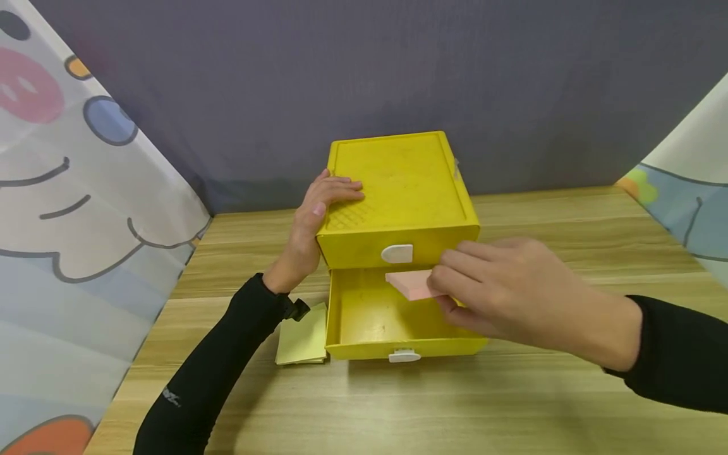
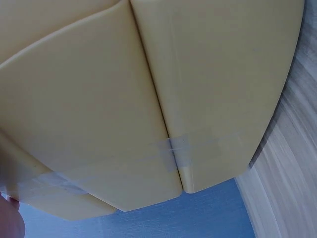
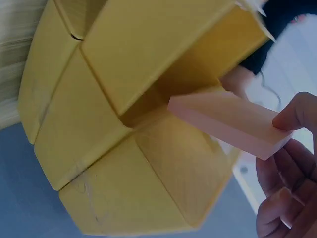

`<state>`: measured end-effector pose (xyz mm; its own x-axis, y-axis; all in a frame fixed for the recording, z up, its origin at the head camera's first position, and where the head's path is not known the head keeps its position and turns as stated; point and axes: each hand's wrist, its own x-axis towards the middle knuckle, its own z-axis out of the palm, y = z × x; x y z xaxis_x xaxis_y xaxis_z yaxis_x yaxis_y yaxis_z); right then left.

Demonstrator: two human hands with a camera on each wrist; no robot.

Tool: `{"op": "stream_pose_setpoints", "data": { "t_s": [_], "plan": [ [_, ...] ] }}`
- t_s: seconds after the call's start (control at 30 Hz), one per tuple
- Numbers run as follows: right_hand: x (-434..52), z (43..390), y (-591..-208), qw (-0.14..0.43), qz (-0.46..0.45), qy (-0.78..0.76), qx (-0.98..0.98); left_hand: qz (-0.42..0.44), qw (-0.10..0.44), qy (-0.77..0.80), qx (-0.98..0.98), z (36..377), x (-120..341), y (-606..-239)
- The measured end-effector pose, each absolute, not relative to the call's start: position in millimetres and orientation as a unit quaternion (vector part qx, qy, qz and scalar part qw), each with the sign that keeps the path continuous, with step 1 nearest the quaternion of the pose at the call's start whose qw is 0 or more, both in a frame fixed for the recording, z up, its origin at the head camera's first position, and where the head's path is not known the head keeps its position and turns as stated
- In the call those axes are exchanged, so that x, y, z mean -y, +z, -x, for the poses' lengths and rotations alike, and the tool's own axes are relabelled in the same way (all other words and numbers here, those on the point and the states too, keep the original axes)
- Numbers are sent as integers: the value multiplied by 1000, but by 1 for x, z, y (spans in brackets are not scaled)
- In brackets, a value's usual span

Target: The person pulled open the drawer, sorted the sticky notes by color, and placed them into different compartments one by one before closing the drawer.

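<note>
A yellow two-drawer box (image 1: pixel 400 189) stands on the wooden table (image 1: pixel 512 392). Its lower drawer (image 1: pixel 375 328) is pulled out. My left hand (image 1: pixel 318 212) rests on the box's top left edge, fingers laid flat over the lid. My right hand (image 1: pixel 489 294) pinches a pink pad of sticky notes (image 1: pixel 412 283) and holds it over the open drawer's back right part. The right wrist view shows the pink pad (image 3: pixel 228 121) between my fingertips (image 3: pixel 292 116), beside the yellow box (image 3: pixel 124 148). The left wrist view is filled by the box's side (image 2: pixel 148 99).
A pale yellow pad of notes (image 1: pixel 303 341) lies on the table left of the drawer, under my left forearm. A grey backdrop stands behind the box, with printed cloths (image 1: pixel 74 208) at both sides. The upper drawer's white handle (image 1: pixel 397 253) is closed flush.
</note>
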<state>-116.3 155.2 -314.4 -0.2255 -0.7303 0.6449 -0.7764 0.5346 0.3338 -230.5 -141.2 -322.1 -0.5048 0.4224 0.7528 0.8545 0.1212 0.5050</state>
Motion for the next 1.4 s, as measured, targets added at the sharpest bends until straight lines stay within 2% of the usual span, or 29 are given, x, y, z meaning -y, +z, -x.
{"op": "stream_pose_setpoints", "data": {
  "t_s": [0.07,0.1,0.37,0.67,0.77,1.07,1.4],
  "plan": [
    [-127,99,-276,382,-497,-7,779,446,220,-488,717,231,142,-324],
    [-123,98,-274,384,-502,-22,775,445,219,-488,718,231,142,-324],
    [-120,111,-301,372,-520,-151,754,445,223,-488,717,232,141,-324],
    [-111,114,-317,367,-527,-150,751,445,225,-487,717,232,140,-323],
    [-112,115,-317,344,-535,-143,758,446,226,-486,716,232,140,-323],
    [-109,119,-314,218,-538,-68,812,445,230,-487,716,233,141,-323],
    [-108,123,-319,150,-535,-48,830,443,229,-487,717,232,140,-323]
  ]
}}
